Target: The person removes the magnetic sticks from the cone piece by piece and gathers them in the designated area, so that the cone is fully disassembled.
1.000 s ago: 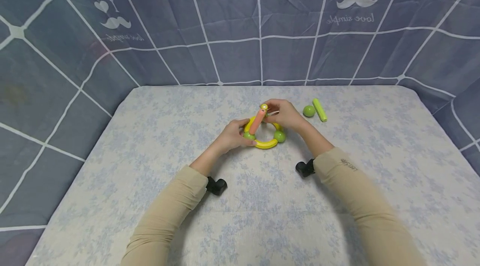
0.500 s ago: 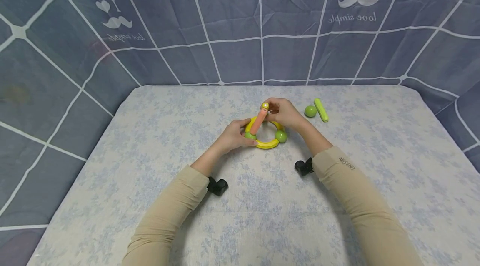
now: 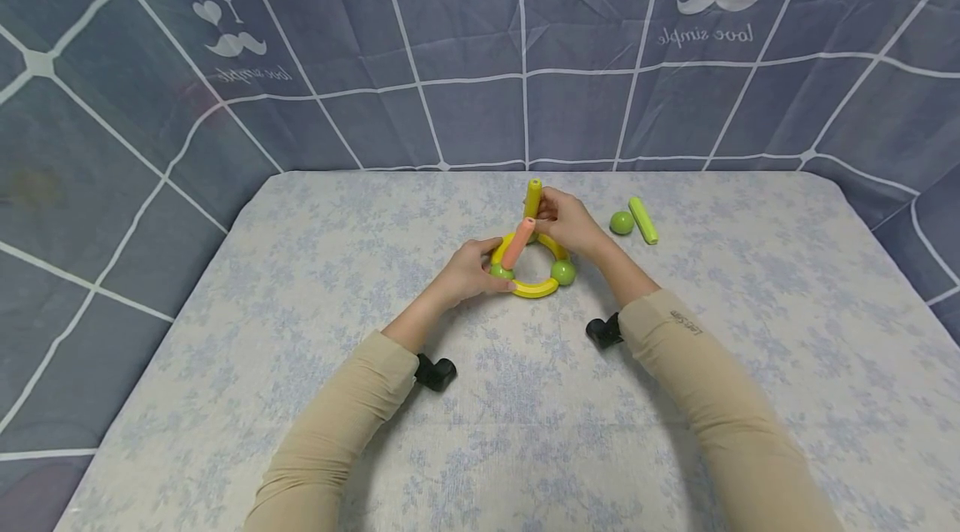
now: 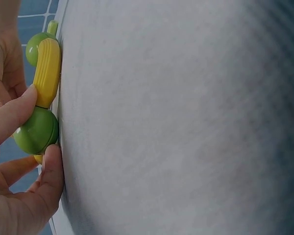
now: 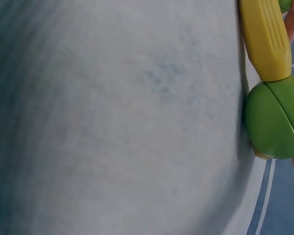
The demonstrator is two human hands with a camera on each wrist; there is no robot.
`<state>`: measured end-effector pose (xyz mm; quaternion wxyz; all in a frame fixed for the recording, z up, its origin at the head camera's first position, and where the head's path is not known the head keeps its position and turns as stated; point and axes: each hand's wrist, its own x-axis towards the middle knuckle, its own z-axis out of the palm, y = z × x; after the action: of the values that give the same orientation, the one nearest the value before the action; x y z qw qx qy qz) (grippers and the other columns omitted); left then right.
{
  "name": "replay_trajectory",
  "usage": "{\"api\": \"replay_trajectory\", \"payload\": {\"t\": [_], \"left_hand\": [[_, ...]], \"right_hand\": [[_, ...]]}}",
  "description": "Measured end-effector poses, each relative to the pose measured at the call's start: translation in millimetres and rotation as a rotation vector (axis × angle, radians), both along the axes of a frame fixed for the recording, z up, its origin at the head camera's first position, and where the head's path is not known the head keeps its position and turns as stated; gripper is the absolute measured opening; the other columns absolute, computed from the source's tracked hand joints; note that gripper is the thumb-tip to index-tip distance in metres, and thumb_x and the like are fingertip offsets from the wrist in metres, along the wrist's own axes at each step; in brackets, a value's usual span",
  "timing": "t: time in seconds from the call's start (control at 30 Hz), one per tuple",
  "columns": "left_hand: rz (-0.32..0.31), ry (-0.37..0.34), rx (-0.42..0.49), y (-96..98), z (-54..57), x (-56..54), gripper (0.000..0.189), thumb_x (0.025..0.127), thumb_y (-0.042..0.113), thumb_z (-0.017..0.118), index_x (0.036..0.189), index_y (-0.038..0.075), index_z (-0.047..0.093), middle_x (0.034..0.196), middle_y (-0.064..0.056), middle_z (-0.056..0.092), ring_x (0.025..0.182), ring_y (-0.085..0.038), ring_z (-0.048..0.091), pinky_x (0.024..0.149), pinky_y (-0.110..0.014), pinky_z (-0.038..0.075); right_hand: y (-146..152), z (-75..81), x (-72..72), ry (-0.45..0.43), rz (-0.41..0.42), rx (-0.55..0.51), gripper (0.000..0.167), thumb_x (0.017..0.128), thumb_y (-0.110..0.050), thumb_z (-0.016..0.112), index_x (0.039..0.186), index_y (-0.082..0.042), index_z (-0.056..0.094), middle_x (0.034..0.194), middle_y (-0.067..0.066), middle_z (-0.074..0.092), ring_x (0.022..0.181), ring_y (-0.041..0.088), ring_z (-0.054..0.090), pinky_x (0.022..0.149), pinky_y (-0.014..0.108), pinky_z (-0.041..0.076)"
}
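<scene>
A ring of yellow curved pieces (image 3: 535,290) and green balls (image 3: 562,272) lies on the table. My left hand (image 3: 468,272) grips the ring's left green ball (image 4: 37,131), with a finger against the yellow piece (image 4: 48,68) beside it. From that ball a coral rod (image 3: 518,243) rises at a slant. At the far side of the ring my right hand (image 3: 567,223) pinches a yellow rod (image 3: 533,197) that stands nearly upright above the far ball. Its lower end is partly hidden by the fingers and the coral rod. The right wrist view shows little of that hand.
A loose green ball (image 3: 621,223) and a light green rod (image 3: 642,220) lie on the table to the right of the ring. The pale floral tablecloth (image 3: 480,449) extends toward me. A grey-blue checked curtain (image 3: 465,32) hangs behind the table.
The yellow rod in my right hand has swung from pointing toward the camera to nearly upright. My right hand has shifted slightly; the left stays on the ring.
</scene>
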<state>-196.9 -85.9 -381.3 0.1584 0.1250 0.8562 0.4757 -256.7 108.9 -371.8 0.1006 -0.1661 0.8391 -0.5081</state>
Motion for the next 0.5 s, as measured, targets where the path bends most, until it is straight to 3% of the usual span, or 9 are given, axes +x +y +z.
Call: {"api": "replay_trajectory", "payload": {"t": [0.23, 0.5], "left_hand": [[0.002, 0.002, -0.01, 0.3, -1.0, -0.2, 0.078, 0.074, 0.008, 0.079, 0.14, -0.003, 0.038, 0.141, -0.015, 0.042, 0.129, -0.026, 0.038, 0.107, -0.039, 0.029], [0.012, -0.001, -0.027, 1.3, -0.9, -0.9, 0.079, 0.074, 0.01, 0.079, 0.14, -0.001, 0.038, 0.141, -0.014, 0.042, 0.13, -0.025, 0.037, 0.107, -0.04, 0.029]], "right_hand": [[-2.0, -4.6, -4.1, 0.019, -0.042, -0.011, 0.032, 0.091, 0.0, 0.057, 0.121, -0.002, 0.046, 0.112, 0.018, 0.057, 0.103, 0.028, 0.054, 0.09, 0.036, 0.046], [-1.2, -5.1, -5.9, -0.055, -0.05, -0.109, 0.04, 0.092, 0.004, 0.053, 0.128, -0.001, 0.038, 0.112, 0.022, 0.055, 0.1, 0.029, 0.054, 0.086, 0.036, 0.047]]}}
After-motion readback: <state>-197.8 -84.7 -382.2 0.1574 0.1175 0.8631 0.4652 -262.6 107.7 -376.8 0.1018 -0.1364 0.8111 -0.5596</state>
